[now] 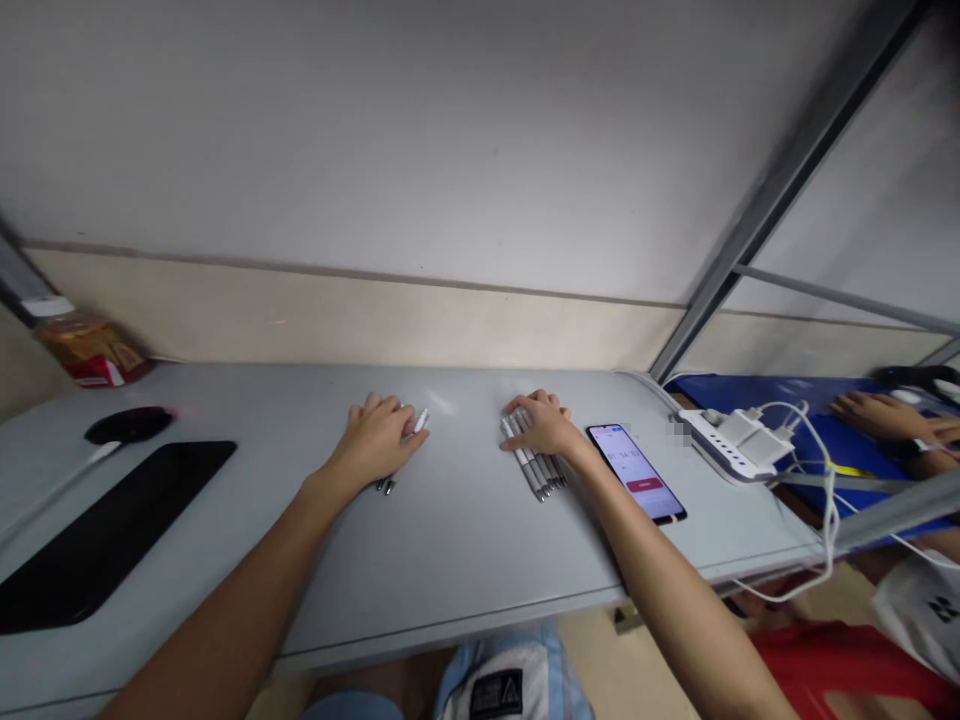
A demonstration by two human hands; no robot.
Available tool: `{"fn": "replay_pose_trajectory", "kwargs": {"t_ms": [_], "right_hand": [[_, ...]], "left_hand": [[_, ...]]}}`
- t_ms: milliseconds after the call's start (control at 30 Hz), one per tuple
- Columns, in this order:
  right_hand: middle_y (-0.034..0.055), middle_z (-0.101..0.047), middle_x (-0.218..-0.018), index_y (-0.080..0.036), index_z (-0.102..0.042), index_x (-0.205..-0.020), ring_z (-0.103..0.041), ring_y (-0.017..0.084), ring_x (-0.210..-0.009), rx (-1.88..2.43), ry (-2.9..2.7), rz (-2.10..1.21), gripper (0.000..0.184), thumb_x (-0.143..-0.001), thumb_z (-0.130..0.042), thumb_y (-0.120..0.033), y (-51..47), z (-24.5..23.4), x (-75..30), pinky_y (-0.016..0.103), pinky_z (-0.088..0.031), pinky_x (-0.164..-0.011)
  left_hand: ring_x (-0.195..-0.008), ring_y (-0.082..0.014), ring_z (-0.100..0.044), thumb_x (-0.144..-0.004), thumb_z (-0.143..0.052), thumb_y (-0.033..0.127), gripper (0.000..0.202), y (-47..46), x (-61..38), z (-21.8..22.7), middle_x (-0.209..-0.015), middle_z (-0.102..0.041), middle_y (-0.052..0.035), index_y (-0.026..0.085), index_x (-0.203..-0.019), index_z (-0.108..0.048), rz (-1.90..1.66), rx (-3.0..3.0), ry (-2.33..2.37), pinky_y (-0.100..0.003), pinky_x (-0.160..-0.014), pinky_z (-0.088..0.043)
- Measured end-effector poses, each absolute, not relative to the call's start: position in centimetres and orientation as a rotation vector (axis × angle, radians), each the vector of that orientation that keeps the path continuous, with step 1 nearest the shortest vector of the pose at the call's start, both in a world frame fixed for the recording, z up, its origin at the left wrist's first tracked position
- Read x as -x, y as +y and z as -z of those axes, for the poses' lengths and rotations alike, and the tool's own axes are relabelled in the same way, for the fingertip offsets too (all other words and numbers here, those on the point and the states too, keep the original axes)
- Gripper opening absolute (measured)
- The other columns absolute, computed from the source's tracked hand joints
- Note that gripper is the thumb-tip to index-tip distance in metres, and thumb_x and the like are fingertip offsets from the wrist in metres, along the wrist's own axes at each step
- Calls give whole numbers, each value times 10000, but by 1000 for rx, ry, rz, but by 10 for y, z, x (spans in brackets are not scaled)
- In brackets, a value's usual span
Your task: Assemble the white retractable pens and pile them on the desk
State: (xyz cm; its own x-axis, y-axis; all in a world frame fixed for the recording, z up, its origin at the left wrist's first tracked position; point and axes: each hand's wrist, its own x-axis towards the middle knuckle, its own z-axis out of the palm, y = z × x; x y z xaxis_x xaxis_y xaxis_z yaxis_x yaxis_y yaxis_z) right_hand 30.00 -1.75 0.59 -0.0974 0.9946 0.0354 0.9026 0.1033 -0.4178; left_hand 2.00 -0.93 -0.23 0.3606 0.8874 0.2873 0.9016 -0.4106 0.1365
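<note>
My left hand (379, 437) lies over a few white pens (421, 420) on the grey table, its fingers curled around them. Their silver tips poke out below the palm. To the right, my right hand (541, 422) rests on a row of several white and grey pens (531, 472) lying side by side. Its thumb and fingers close about the upper part of the row, and the silver tips point toward the table's front edge. Bare tabletop separates the two groups. How many pens are under each hand is partly hidden.
A lit phone (637, 475) lies right of my right forearm, near a white power strip (731, 445) with cables. On the left are a black phone-like slab (120, 530), a black round device (129, 426) and a drink bottle (86, 345). Another person's hands (885, 420) rest at a blue desk.
</note>
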Motion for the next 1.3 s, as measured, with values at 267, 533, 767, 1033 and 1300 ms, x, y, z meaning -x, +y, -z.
{"fn": "replay_pose_trajectory", "kwargs": {"t_ms": [267,533,767,1033,1300], "right_hand": [[78,-495,-1158,-307,-617,-1087,-369,302,-1143,1839,-2082,-449,448,-686,-736,-466,-19,-8,-300,403,-271,-882],[76,-494,-1167,-305,-619,-1085,-378,301,-1133,1827,-2072,-443,466,-652,-776,-371,-19,-8,-298,393,-283,-875],[69,-548,-1187,-300,-607,-1135,-432,264,-1139,1445,-2077,-399,363,-794,-671,-406,-32,-13,-283,400,-304,-920],[30,-671,-812,-224,-662,-958,-569,159,-718,1059,-2093,-663,200,-893,-543,-370,-35,-15,-272,263,-398,-689],[-21,-483,-575,-167,-610,-715,-416,111,-537,1200,-1832,-840,411,-876,-492,-526,-30,-15,-279,234,-297,-529]], "left_hand": [[-946,-290,-472,-816,-503,474,281,-12,-21,0,-875,-594,-77,208,-732,-535,489,2611,-1691,-398,-790,-343],[-952,-292,-481,-786,-541,423,233,-9,-22,7,-859,-613,-75,209,-692,-545,430,2603,-1682,-404,-786,-342],[-835,-216,-519,-835,-508,366,193,-22,-43,0,-785,-618,-30,202,-746,-559,685,2791,-1553,-355,-767,-383],[-696,-141,-564,-932,-384,400,259,-37,-65,-1,-792,-628,5,213,-959,-562,1009,3102,-1536,-258,-651,-415],[-819,-177,-560,-965,-332,361,268,-30,-55,-1,-920,-620,-31,206,-1006,-548,912,2868,-1447,-296,-746,-415]]}}
